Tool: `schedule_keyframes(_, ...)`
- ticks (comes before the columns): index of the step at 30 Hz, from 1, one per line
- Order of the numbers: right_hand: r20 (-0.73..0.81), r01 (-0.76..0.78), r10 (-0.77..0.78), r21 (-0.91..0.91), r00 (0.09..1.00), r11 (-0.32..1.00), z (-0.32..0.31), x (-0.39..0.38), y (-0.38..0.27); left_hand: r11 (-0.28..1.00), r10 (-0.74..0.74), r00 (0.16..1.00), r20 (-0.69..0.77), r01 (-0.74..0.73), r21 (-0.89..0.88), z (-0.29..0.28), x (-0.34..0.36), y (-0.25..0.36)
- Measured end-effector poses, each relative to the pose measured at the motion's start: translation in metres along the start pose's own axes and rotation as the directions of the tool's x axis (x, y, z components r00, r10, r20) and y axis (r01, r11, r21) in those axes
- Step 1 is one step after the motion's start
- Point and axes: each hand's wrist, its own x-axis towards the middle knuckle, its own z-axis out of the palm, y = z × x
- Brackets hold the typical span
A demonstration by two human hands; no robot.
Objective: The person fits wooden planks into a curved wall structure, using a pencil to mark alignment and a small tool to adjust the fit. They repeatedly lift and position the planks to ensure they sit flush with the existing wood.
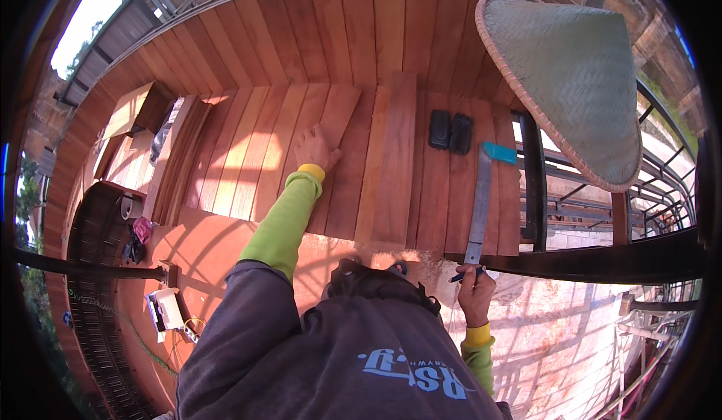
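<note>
My left hand (316,149) lies flat, fingers spread, on a reddish wooden plank (331,157) in a row of planks laid side by side. One narrower plank (395,157) rests on top of the row, to the right of that hand. My right hand (475,288) grips a dark pen at the near end of a long metal square (479,209) with a teal head, which lies along the planks at the right. The pen tip sits beside the square's near end.
Two black flat cases (450,130) lie on the planks. A woven conical hat (564,74) hangs at the upper right. A black metal railing (602,258) runs along the right. Stacked boards (143,134), a white tool (165,309) and cords lie at the left.
</note>
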Motion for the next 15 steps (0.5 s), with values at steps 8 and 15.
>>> schedule_keyframes(8,-0.055,-0.013,0.015,0.052,0.998,0.999,0.038,0.001,-0.017,0.903,0.207,0.975,0.081,-0.159,-0.399,-0.034,-0.118,0.099)
schedule_keyframes(15,-0.045,-0.009,0.01,0.03,0.999,1.0,0.072,-0.008,-0.047,0.876,0.223,0.931,0.288,-0.062,-0.478,-0.018,-0.132,0.091)
